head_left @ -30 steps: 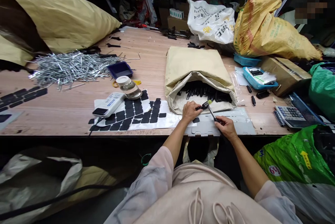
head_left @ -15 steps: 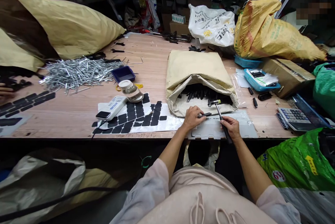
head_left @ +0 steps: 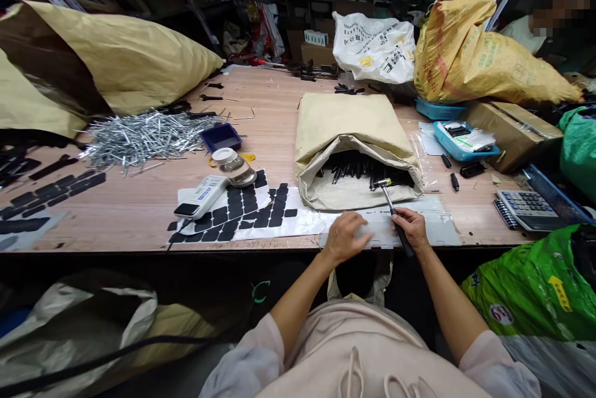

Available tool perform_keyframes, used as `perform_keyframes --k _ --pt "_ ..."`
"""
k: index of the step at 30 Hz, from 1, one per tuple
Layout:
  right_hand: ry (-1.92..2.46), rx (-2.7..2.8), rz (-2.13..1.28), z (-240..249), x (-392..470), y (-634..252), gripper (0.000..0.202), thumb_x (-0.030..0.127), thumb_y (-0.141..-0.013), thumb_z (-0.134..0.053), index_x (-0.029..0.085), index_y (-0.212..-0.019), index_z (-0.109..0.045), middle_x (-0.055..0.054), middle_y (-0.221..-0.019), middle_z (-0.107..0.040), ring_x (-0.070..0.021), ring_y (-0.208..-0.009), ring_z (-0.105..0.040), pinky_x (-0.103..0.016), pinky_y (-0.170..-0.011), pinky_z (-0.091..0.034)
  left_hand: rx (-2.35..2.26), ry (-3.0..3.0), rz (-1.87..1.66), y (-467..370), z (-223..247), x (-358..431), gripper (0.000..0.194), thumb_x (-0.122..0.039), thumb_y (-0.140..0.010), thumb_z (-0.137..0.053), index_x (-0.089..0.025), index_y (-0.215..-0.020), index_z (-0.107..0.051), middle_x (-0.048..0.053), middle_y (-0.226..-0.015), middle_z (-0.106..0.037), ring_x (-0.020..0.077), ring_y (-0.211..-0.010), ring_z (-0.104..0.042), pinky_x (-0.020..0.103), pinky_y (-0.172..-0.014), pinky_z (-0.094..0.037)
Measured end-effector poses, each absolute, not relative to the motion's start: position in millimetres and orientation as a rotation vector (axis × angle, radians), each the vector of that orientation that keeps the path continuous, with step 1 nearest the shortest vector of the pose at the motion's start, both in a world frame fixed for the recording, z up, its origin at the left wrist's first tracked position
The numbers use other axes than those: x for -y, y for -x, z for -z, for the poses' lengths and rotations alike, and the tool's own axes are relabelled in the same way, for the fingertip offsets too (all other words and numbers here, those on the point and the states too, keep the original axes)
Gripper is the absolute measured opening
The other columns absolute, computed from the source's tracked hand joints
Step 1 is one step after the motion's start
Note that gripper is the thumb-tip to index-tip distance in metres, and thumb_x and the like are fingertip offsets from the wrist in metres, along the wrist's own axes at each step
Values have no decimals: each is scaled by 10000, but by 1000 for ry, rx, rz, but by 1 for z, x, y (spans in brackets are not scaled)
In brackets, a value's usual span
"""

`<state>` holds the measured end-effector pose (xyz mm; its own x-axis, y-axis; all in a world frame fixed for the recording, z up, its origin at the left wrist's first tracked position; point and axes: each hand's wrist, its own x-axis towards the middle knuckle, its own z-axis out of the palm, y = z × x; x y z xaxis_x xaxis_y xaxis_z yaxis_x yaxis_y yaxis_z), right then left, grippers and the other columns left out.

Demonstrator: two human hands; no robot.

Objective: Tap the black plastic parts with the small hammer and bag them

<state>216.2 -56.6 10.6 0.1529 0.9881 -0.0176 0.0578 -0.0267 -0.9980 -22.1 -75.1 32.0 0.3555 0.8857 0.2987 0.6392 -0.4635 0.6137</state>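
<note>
My right hand (head_left: 412,227) is closed round the black handle of a small hammer (head_left: 390,200). The hammer's metal head, with a yellowish face, lies at the mouth of a beige paper sack (head_left: 347,115). Inside the sack's opening are several slim black pieces (head_left: 356,168). My left hand (head_left: 345,236) is over the table's front edge, slightly blurred, thumb and fingers apart and nothing visible in it. Under and between my hands lies a pale flat sheet (head_left: 431,224). A white sheet with black rounded stickers (head_left: 242,202) lies left of my left hand.
On the left are a heap of metal rods (head_left: 144,137), a dark blue tray (head_left: 221,136), a lidded jar (head_left: 234,167) and a white device (head_left: 202,196). To the right are a blue basket (head_left: 465,143), a calculator (head_left: 528,208) and a green sack (head_left: 521,280). A person is at far right.
My left hand has moved down towards the table edge and opened; the slim dark piece it held is out of sight. My right hand and the hammer stay nearly still.
</note>
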Motion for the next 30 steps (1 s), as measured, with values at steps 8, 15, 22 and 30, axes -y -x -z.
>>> perform_keyframes --k 8,15,22,30 --pt "1329 1135 -1097 -14 56 -215 401 481 -659 -800 174 -912 -750 -5 -648 -672 -145 -458 -584 -275 -442 -485 -2157 -1739 -746 34 -45 -64 280 -291 -928 -559 -173 -1137 -703 159 -1198 -633 307 -1155 -588 392 -956 -458" --pt "1321 1146 -1084 -9 55 -215 413 513 -675 -785 177 -913 -753 -20 -673 -692 -153 -476 -601 -279 -446 -499 -2195 -1760 -770 47 -35 -46 265 -292 -908 -592 -220 -1129 -719 116 -1142 -659 296 -1114 -581 392 -915 -459" --pt "1336 1133 -1107 -8 57 -214 408 465 -652 -800 163 -925 -762 -22 -706 -701 -142 -484 -589 -290 -473 -532 -1713 -1975 -707 26 -21 -13 213 -314 -846 -706 -289 -1050 -762 24 -1020 -691 235 -1041 -557 356 -910 -444" --pt "1355 1451 -864 -9 65 -206 284 372 -717 -749 180 -925 -776 -23 -737 -686 -122 -515 -548 -252 -479 -478 -1740 -1907 -697 21 -13 -17 219 -361 -836 -717 -335 -1045 -773 -2 -1042 -692 231 -1050 -549 363 -921 -415"
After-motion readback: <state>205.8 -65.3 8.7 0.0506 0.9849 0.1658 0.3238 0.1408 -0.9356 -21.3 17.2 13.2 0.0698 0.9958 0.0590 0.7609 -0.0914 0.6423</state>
